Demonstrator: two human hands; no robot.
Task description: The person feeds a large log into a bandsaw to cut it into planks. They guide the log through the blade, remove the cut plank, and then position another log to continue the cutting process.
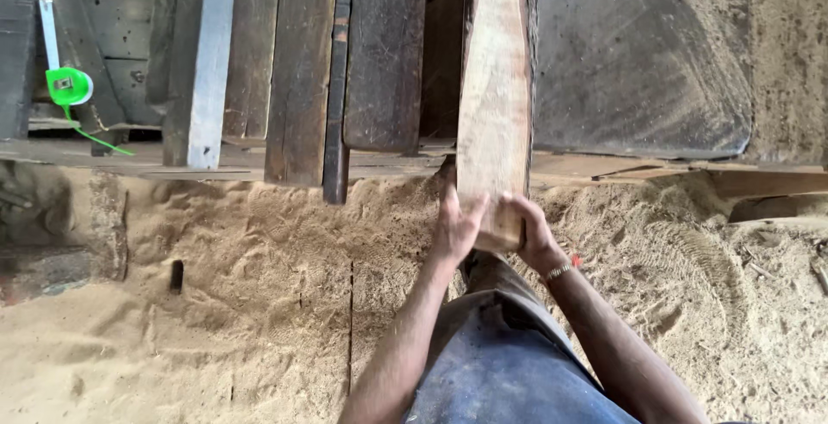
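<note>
Sawdust floor (216, 320) everywhere, soft and footprinted, spreading right up under a low wooden counter (604, 168) whose edge runs across the view. On that counter sits a big grey slab (638, 53) off to the right, flat and well clear of the action. To the left, a row of dark planks (302, 70) lies side by side, their ends poking over the edge, one pale grey board (207, 53) among them. And here's the one that matters: a pale, rough-sawn plank (496, 87) lying lengthwise on the counter, its near end overhanging toward the person, probably so there is something to grab. Both hands are on that end. The left hand (455, 226) wraps its left corner, fingers clamped round the wood; the right hand (528, 227) cups the right corner, fingers curled tight on the end face, a thin bracelet (559, 271) at the wrist. A two-sided grip like that looks meant to keep a long plank straight. Far left, a small green tape measure (69, 86) sits among the boards, its cord trailing down.
</note>
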